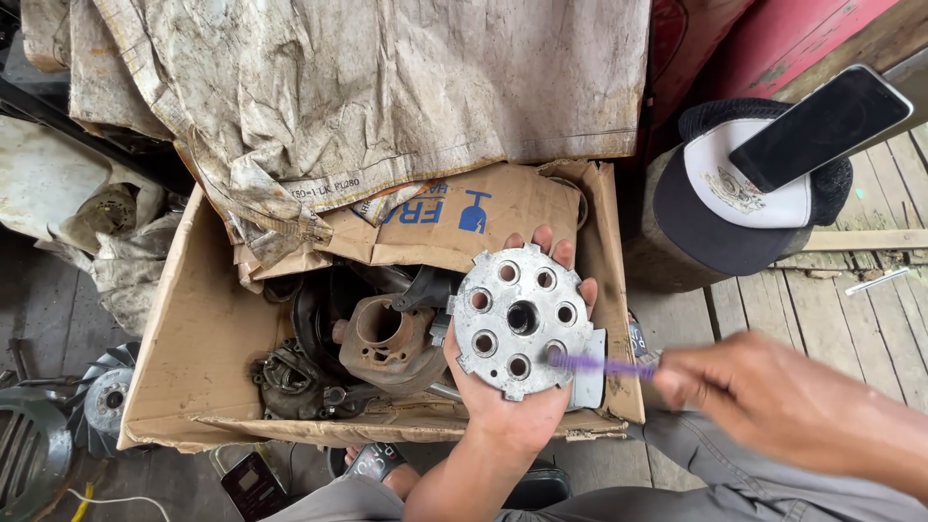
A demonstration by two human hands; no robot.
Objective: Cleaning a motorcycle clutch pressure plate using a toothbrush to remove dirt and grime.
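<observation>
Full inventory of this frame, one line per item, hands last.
metal disc: 1, silver with round holes, on the left palm over the box
brush: 1, purple, blurred, tip on the disc's lower right
cardboard box: 1, brown, open, on the floor
engine parts: several, rusty and dark, inside the box
sack: 1, dirty off-white, draped over the box's far side
cap: 1, black and white, upper right
phone: 1, black, lying on the cap
fan-like part: 1, grey, floor at left
left hand: palm up, holding the disc
right hand: blurred, holding the brush

Cardboard box (184, 319) of rusty parts; cap (720, 208), phone (822, 126); perhaps a fan cover (29, 454)
</observation>
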